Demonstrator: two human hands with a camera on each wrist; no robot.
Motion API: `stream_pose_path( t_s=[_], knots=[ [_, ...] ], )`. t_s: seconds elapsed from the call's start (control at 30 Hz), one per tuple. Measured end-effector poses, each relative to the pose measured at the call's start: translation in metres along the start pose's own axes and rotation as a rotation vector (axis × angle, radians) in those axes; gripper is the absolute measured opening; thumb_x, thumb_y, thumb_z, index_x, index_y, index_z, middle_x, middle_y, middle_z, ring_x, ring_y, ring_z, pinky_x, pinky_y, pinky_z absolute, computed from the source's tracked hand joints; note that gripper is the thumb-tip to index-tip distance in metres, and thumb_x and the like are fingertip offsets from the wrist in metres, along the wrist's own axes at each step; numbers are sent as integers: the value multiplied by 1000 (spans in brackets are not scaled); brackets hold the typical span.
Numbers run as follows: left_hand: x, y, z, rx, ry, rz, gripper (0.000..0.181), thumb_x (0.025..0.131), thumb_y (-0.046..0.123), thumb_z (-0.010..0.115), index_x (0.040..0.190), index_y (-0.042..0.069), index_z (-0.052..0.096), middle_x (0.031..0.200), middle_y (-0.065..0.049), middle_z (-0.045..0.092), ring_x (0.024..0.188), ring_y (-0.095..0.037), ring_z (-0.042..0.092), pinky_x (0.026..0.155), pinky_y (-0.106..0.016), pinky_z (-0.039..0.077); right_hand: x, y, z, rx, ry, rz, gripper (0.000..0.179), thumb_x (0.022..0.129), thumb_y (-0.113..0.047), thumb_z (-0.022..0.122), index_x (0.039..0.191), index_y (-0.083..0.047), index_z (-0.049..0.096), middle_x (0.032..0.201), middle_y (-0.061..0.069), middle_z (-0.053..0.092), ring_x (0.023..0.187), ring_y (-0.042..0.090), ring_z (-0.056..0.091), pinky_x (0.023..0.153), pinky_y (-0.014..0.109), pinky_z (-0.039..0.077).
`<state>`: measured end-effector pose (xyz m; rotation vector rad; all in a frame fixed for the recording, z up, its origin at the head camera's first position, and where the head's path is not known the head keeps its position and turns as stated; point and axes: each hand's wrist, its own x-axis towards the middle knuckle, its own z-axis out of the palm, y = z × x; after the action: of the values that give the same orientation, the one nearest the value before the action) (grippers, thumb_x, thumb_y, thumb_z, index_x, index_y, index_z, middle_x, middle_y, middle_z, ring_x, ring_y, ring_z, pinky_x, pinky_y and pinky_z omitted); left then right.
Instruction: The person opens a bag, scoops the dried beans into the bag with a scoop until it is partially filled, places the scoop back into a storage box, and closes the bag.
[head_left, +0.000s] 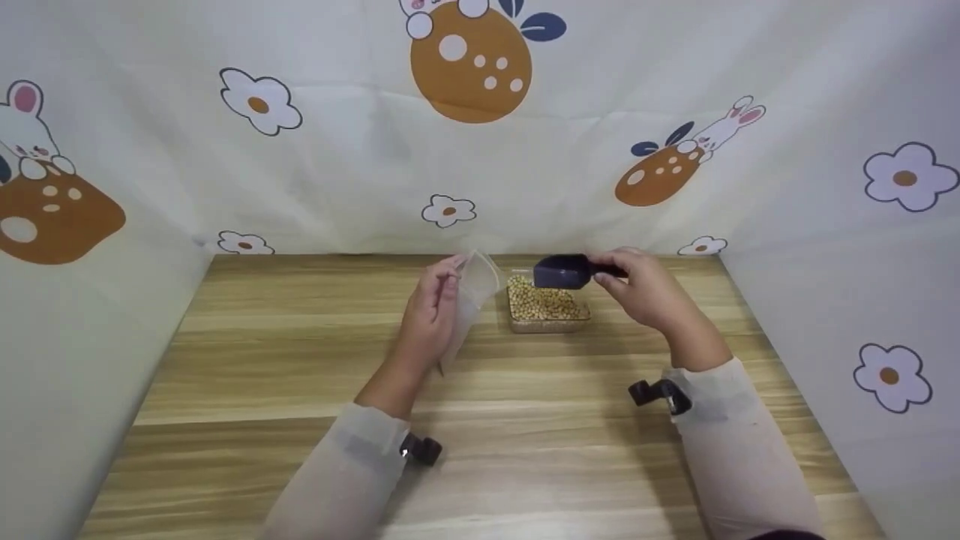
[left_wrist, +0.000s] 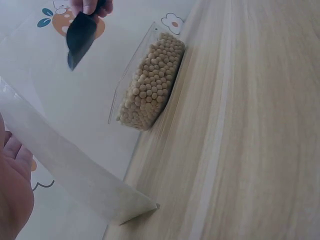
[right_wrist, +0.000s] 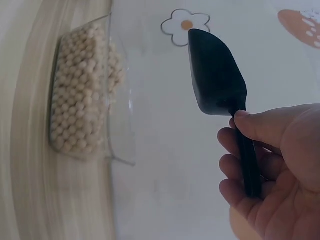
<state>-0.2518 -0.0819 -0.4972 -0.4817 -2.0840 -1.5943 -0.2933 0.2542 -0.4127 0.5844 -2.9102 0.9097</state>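
My right hand [head_left: 641, 289] grips a black scoop [head_left: 562, 271] by its handle. In the right wrist view the thumb [right_wrist: 260, 125] lies along the handle and the fingers curl round it. The scoop is held level above a clear rectangular container [head_left: 551, 325] of round, pale yellow soybeans [head_left: 544, 300]; no beans show in its bowl. To the left, my left hand [head_left: 433, 307] holds a translucent plastic bag [head_left: 480, 277] upright by its top, the mouth spread apart. The bag's flat lower end [left_wrist: 120, 202] hangs down close to the table in the left wrist view.
The wood-grain table [head_left: 285, 360] runs under both arms. A pale cloth [head_left: 337, 172] printed with rabbits, flowers and orange fruit stands behind the table and along both sides. Small black cameras sit on both wrists, over light sleeves [head_left: 337, 465].
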Motion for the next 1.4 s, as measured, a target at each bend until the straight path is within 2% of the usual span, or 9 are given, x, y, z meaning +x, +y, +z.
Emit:
stream_pose_path(
  t_s=[0.17, 0.53, 0.8, 0.97, 1.3, 1.4],
  knots=[
    [-1, 1, 0, -7, -11, -20, 14, 115, 14, 45, 119, 5, 55, 153, -11, 63, 148, -29, 56, 129, -44, 40, -4, 14, 1, -13, -24, 42, 32, 106, -15, 67, 136, -6, 71, 140, 21, 68, 132, 40, 64, 112, 56, 53],
    [0, 1, 1, -36, -15, -14, 14, 115, 13, 44, 119, 3, 54, 153, -14, 62, 149, -30, 55, 129, -44, 40, -6, 31, 2, -39, -87, 52, 33, 106, -13, 66, 139, -9, 72, 141, 22, 69, 132, 43, 65, 110, 59, 54],
    [0, 2, 1, -11, -11, -11, 14, 115, 13, 45, 120, 4, 54, 153, -13, 62, 149, -31, 55, 130, -43, 39, -3, 26, -1, -145, -128, 39, 35, 105, -11, 65, 139, -6, 71, 138, 24, 70, 132, 46, 64, 114, 62, 49],
    [-1, 2, 1, -7, -9, -17, 14, 115, 13, 46, 121, 5, 55, 153, -13, 62, 148, -31, 55, 129, -45, 40, -1, 25, -5, -196, -144, 18, 33, 103, -7, 66, 134, -2, 73, 134, 25, 73, 129, 46, 65, 112, 62, 51],
    [-1, 1, 0, 16, -16, -19, 13, 115, 15, 45, 121, 6, 54, 154, -11, 62, 147, -29, 56, 127, -47, 42, 3, 24, 1, -213, -162, 15, 31, 101, -8, 67, 130, 0, 75, 129, 25, 75, 126, 45, 67, 110, 60, 53],
    [-2, 0, 0, 16, -17, -17, 14, 116, 15, 45, 121, 6, 54, 154, -10, 62, 148, -28, 56, 128, -45, 41, 4, 23, 2, -226, -159, -12, 29, 100, -6, 67, 127, 0, 76, 126, 24, 76, 123, 45, 69, 109, 60, 54]
  ],
)
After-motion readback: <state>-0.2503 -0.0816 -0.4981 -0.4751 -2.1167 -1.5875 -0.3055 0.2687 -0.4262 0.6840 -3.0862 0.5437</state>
